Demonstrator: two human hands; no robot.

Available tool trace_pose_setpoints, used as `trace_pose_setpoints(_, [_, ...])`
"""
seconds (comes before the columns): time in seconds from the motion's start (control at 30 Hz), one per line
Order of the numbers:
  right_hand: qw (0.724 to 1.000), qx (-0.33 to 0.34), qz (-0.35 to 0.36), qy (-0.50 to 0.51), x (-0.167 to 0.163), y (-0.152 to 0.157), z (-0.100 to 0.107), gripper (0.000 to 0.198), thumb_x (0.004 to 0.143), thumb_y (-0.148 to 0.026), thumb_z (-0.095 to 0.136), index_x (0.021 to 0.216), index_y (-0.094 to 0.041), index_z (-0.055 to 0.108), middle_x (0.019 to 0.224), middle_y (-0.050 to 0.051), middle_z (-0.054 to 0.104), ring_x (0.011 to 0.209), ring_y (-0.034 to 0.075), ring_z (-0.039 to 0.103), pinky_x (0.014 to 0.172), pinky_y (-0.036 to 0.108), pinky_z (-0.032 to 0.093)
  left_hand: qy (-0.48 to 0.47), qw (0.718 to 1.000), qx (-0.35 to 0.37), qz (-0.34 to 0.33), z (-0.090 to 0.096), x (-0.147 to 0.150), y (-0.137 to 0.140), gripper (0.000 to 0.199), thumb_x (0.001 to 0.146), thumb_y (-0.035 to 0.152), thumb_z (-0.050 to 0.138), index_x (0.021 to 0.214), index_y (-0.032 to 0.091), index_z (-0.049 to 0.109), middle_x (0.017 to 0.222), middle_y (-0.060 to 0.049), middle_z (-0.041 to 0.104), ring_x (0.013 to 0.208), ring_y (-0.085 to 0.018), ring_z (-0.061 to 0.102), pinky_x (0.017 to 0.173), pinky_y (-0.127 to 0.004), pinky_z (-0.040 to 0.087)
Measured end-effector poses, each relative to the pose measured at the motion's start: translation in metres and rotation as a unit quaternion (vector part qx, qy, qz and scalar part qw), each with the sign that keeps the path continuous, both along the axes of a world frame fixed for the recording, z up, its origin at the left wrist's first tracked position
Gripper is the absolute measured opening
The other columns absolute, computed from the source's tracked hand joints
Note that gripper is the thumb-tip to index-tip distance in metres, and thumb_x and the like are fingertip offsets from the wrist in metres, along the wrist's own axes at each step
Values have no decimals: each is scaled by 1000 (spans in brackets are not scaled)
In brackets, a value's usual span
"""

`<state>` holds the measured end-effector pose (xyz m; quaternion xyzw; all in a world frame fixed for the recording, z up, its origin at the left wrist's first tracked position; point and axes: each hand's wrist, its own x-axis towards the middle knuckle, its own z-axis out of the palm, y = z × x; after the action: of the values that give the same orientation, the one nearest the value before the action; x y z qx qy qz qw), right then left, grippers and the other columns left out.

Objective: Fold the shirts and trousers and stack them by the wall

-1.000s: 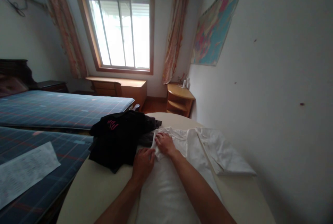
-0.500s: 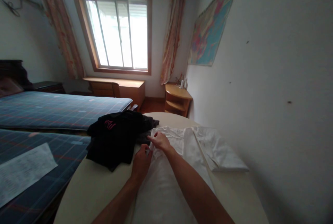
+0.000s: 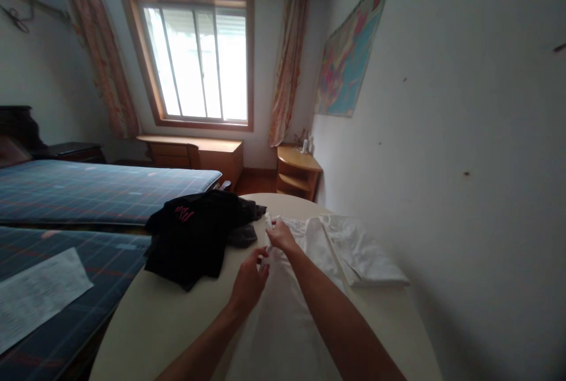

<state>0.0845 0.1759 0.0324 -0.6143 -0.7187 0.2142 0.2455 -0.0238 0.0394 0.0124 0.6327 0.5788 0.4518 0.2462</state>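
Observation:
A white garment [image 3: 287,322] lies spread on the round cream table [image 3: 145,316], reaching down between my forearms; I cannot tell its exact kind. At its left edge, my right hand [image 3: 282,235] pinches the cloth near the far end. Slightly nearer to me, my left hand [image 3: 251,278] also grips that edge between thumb and fingers. The edge is lifted a little off the tabletop. Beside it on the right is a folded white cloth piece [image 3: 371,254]. To the left of my hands rests a black garment [image 3: 190,245] with pink lettering.
On the left stand beds with blue plaid mattresses [image 3: 101,192], one carrying a printed sheet of paper [image 3: 44,292]. A wooden corner shelf [image 3: 298,160] and a low desk [image 3: 212,145] are beyond the table. The wall [image 3: 442,222] runs close along the right.
Both hands have shifted slightly right, drawing the garment's left edge up and inward, away from the black garment. The camera view has turned a little.

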Motion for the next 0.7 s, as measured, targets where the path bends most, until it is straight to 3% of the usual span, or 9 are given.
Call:
trace_pose_setpoints(0.17, [999,-9,-27,32,50,-4,-2,46,86,-22,51,130,-11,55,111,15,71,98,21,68,83,26,48,-42,994,3,-100,-1,32,-11,24,87,20,48,110,23,53,136,-8,57,100,-17,66,69,-27,57])
trace_pose_setpoints(0.27, [999,-26,-18,39,73,-15,-12,58,80,-14,53,138,-9,49,106,13,72,92,20,69,81,27,51,6,987,5,-162,-11,45,-22,33,91,20,42,122,22,52,138,-10,57,114,-20,62,86,-33,57])
trace_pose_setpoints(0.4, [999,-13,7,45,86,-32,-21,65,77,-13,57,141,-14,47,119,11,69,104,20,67,89,28,50,164,972,9,-169,-23,50,-33,47,93,26,45,139,17,47,150,-12,47,143,-26,36,119,-47,32])
trace_pose_setpoints(0.53, [999,34,11,38,88,-48,-21,59,78,-12,55,137,-15,52,136,12,58,122,20,57,103,29,43,276,944,-42,-176,-29,48,-38,61,95,40,46,151,16,36,160,-11,29,150,-30,18,122,-50,22])
trace_pose_setpoints(0.7, [996,78,28,-38,88,-69,-20,43,85,-16,50,126,-21,63,131,8,61,118,20,58,104,29,41,325,925,-20,-195,-34,44,-40,62,96,50,45,152,25,36,163,-8,19,151,-31,10,122,-52,17])
